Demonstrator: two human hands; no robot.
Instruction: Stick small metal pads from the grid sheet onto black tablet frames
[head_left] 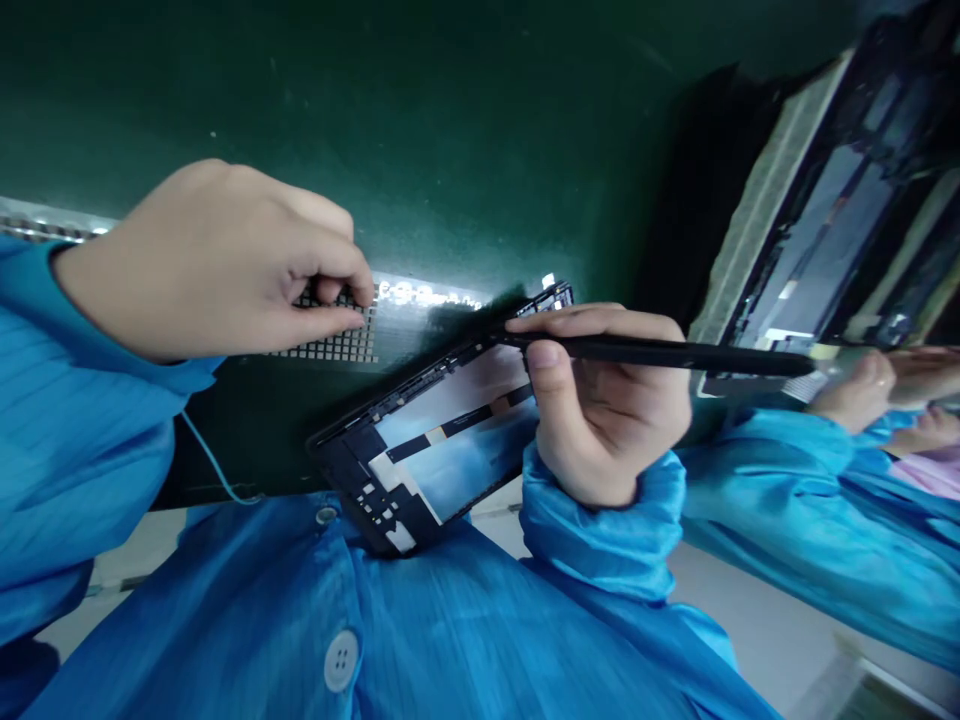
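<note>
Dark green bench (pixel 420 110) behind, our right grip (pixel 607 400) clamps a black stylus (pixel 660 352), thumb against a black tablet frame (pixel 427 430); our left grip (pixel 217 260) pinches together above a perforated metal grid (pixel 330 335).

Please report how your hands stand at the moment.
Left hand pinched at perforated mesh; right hand gripping black rod over black frame; co-worker's hand off right.
</note>
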